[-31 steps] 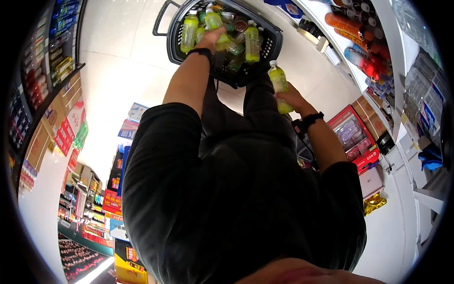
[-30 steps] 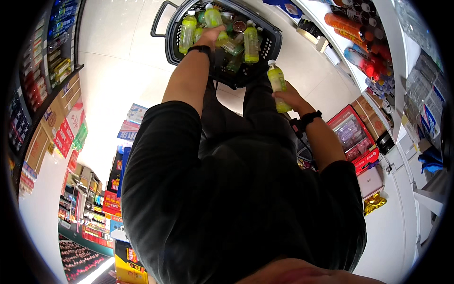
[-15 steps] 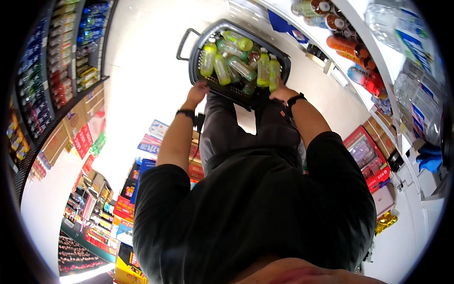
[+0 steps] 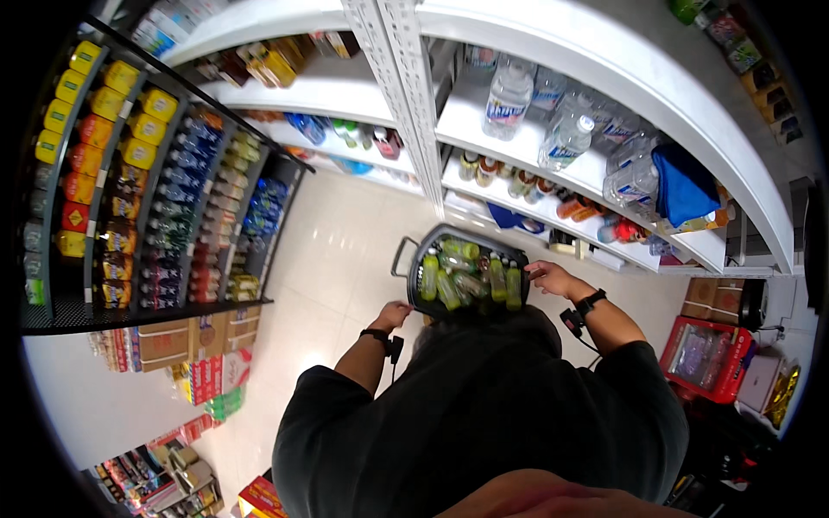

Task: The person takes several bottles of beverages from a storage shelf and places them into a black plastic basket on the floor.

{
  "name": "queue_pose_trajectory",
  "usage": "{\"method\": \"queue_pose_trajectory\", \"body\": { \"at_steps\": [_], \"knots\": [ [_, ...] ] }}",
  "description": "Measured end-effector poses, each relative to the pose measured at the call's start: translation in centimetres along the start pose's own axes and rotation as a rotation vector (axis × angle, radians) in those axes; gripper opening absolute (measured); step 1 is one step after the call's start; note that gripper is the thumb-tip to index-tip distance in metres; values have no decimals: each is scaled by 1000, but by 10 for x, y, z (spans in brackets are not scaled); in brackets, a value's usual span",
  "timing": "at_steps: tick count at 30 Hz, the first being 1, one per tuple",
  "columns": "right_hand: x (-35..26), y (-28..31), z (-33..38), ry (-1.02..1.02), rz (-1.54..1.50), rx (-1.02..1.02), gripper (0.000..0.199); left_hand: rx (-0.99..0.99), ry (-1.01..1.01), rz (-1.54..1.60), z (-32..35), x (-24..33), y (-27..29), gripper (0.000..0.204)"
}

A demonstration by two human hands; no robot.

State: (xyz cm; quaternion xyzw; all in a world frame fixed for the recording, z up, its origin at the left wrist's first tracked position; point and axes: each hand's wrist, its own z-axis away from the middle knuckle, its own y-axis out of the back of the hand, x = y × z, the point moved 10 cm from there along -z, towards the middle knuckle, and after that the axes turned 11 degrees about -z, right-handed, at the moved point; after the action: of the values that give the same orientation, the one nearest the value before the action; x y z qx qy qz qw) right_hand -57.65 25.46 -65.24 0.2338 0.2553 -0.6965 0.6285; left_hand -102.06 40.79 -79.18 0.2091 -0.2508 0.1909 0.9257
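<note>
A dark grey plastic shopping basket (image 4: 484, 236) holds several drink bottles (image 4: 467, 284), mostly with yellow-green contents. The bottles lie and lean against one another. My left hand (image 4: 396, 314) is closed at the basket's near left corner, its fingertips at the edge. At the opposite side, my right hand (image 4: 550, 279) has its fingers curled against the right rim. The handle (image 4: 401, 257) sticks out to the left, with neither hand on it. My torso hides the basket's near edge.
White shelving (image 4: 518, 164) with large clear water bottles (image 4: 509, 99) stands ahead and right. A black rack (image 4: 155, 198) of drinks is at the left, beside cardboard boxes (image 4: 164, 344). A red box (image 4: 704, 358) sits at the right. Pale tiled floor (image 4: 332, 250) surrounds the basket.
The view has tilted up and shifted, bringing more shelving into sight. The basket appears lower in the picture, and my body leans over its near edge. My right hand has moved out to the right rim.
</note>
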Motion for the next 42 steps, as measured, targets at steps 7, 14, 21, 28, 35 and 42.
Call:
{"method": "queue_pose_trajectory", "body": {
  "at_steps": [7,14,21,28,35,42],
  "knots": [
    [-202,-16,102,586,104,-81,51,436,-850,-775,149,418,56,28],
    [-436,32,284,1160,33,-24,24,971,-1535,-644,365,694,60,32],
    [-614,179,321,1385,44,585,62,1140,-1152,-438,343,901,161,76],
    [-655,227,287,1358,371,929,87,1358,-911,-807,271,972,216,89],
    [-668,225,272,1327,383,988,103,1442,-719,-766,313,958,151,98],
    [-655,213,260,1621,29,700,92,1148,-1270,-304,279,922,149,90]
  ]
}}
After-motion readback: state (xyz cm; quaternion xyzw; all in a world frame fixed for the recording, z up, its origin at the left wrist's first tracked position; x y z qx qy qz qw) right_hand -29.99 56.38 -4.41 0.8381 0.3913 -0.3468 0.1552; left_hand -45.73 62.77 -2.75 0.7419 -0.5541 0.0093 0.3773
